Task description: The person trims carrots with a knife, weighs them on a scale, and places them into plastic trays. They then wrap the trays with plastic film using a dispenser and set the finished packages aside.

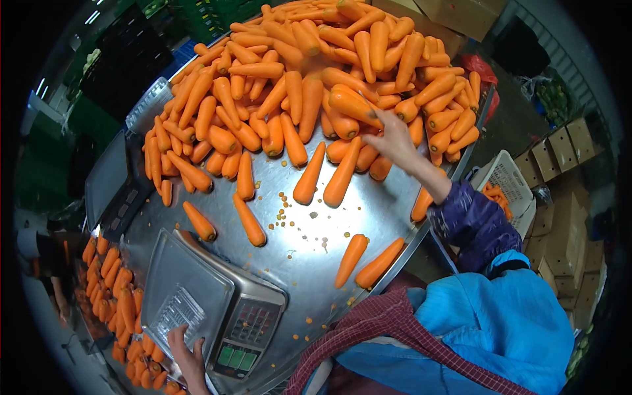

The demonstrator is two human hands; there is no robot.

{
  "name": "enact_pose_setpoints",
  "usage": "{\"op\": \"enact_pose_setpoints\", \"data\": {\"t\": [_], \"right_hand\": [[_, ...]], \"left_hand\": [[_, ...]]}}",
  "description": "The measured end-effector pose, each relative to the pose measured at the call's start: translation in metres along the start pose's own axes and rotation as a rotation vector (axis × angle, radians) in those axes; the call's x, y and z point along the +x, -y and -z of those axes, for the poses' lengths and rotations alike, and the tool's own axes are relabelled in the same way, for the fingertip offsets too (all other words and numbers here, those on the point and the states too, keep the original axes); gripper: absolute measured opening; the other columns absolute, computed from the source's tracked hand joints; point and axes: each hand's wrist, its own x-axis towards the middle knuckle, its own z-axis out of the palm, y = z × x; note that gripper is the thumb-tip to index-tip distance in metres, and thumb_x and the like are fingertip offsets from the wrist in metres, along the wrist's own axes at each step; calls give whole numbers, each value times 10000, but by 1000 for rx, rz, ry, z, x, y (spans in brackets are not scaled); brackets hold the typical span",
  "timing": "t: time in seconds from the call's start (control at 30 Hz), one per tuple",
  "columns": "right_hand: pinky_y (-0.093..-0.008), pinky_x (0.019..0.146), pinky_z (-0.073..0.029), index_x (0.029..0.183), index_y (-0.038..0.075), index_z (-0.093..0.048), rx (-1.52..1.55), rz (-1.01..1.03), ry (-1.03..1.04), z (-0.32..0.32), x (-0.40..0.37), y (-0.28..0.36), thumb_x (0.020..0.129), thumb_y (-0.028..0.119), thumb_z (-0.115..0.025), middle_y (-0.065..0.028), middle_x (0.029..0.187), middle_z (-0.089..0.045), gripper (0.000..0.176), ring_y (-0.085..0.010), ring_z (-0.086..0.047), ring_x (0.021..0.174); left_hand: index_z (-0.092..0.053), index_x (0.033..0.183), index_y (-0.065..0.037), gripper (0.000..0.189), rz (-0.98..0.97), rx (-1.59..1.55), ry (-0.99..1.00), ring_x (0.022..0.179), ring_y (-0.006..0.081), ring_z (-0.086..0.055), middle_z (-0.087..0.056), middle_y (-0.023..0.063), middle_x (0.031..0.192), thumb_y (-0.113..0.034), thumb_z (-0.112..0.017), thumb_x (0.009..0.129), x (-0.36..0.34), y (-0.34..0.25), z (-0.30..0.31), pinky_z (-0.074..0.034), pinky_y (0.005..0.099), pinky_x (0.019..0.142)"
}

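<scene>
My right hand (395, 143) reaches into the front of the big carrot heap (270, 72), its fingers and thumb closed on the narrow end of a carrot (352, 104). At the lower left my left hand (187, 352) has its thumb and fingers apart and holds nothing. It is at the near edge of the clear weighing pan of a digital scale (255, 322), whose keypad and green display face me. Several loose carrots, such as one upright-pointing carrot (309, 174), lie on the metal table (303, 257) between the heap and me.
A second scale (118, 191) stands at the table's left edge. More carrots (122, 296) are piled beyond that edge at lower left. At right are a white crate (510, 178) with carrots and stacked cardboard boxes (559, 224). Small carrot bits (283, 214) litter the tabletop.
</scene>
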Motion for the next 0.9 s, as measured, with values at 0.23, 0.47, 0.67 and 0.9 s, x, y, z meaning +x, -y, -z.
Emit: {"op": "enact_pose_setpoints", "data": {"t": [0.23, 0.47, 0.67, 0.9], "right_hand": [[-355, 608, -495, 943, 21, -582, -125, -259, 320, 21, 39, -36, 734, 200, -665, -123, 819, -630, 288, -241, -601, 668], [-149, 325, -287, 968, -6, -544, 1029, -788, 547, 38, 10, 23, 844, 307, -604, -94, 775, -619, 342, 8, -324, 385], [-196, 390, -296, 844, 0, -607, 579, -417, 789, 41, -20, 71, 814, 315, -638, 28, 581, -500, 318, -43, -406, 444], [-211, 415, -339, 887, -3, -618, 743, -519, 957, 40, -41, 78, 862, 399, -586, -13, 669, -554, 404, -67, -451, 492]], "left_hand": [[-554, 943, 8, 240, -147, -316, -87, 895, 219, -543, -549, 105, 919, 49, -598, 711, 37, -97, 0, -422, 323, 816], [-605, 958, -8, 249, -329, -598, 19, 844, 238, -595, -605, 112, 884, 32, -633, 713, 69, -191, -43, -455, 311, 753], [-543, 1144, -42, 454, -627, -391, -156, 1036, 257, -534, -546, 109, 1074, 27, -639, 706, 97, -270, -48, -359, 409, 937], [-519, 1140, -59, 519, -646, -479, 115, 1010, 278, -534, -533, 108, 1036, -24, -705, 656, 87, -270, -74, -377, 429, 927]]}}
